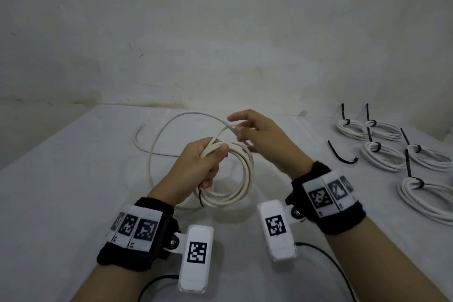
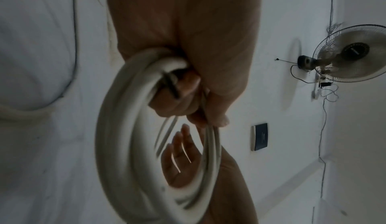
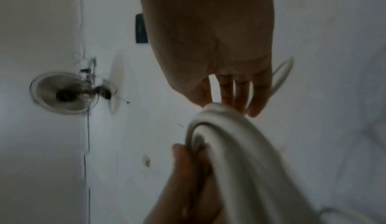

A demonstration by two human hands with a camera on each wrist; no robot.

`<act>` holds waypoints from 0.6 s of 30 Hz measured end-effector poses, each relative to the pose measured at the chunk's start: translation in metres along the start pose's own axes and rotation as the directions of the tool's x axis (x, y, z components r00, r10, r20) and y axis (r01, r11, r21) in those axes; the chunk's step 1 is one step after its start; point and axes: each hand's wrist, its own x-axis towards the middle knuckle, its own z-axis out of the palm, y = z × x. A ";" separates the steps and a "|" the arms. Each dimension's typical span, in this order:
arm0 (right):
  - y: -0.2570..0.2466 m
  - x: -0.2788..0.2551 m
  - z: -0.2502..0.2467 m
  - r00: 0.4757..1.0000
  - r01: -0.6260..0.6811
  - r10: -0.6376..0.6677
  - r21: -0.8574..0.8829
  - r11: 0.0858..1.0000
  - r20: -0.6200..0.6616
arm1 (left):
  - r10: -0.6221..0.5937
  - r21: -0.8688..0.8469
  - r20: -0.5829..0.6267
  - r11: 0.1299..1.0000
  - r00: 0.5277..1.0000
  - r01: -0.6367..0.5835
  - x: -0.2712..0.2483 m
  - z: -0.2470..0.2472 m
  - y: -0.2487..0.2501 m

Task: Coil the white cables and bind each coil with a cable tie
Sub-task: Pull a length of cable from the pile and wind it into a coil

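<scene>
Bare, plain room with a makeshift work table

I see stained whitewashed walls, a white-covered table, a wall-mounted fan with loose wiring, and a dark switch plate; home or workshop, I cannot tell.

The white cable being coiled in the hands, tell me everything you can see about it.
The white cable is round, smooth and looks plastic-sheathed. Several loops form a coil held above the table, gripped by the left hand. A dark tip pokes out below that hand. One loose loop arcs back to the right hand, whose fingers are relaxed and touch it. The tail lies on the table behind. No tie binds it yet.
</scene>
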 end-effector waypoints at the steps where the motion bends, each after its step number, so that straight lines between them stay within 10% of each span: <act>1: 0.001 0.004 -0.003 0.999 0.040 -0.038 -0.211 0.977 0.017 | 0.001 -0.005 0.032 1.000 0.999 -0.001 -0.001 0.000 0.000; 4: 0.007 0.012 -0.010 0.993 0.111 -0.104 -0.628 0.771 0.048 | 0.010 -0.026 0.081 1.000 0.997 -0.008 -0.003 -0.002 0.002; 9: 0.016 0.006 -0.026 0.999 0.041 -0.016 -0.640 0.768 0.045 | 0.021 -0.107 0.071 0.994 0.997 -0.013 -0.001 -0.008 0.003; 14: 0.011 0.002 -0.044 0.991 -0.084 0.066 -0.169 0.982 -0.112 | 0.021 -0.125 0.113 0.992 0.993 -0.007 -0.002 -0.012 0.004; 18: 0.017 0.005 -0.066 0.966 -0.150 0.202 0.290 0.945 -0.158 | 0.045 -0.155 0.114 0.988 0.992 -0.027 -0.002 -0.016 0.005</act>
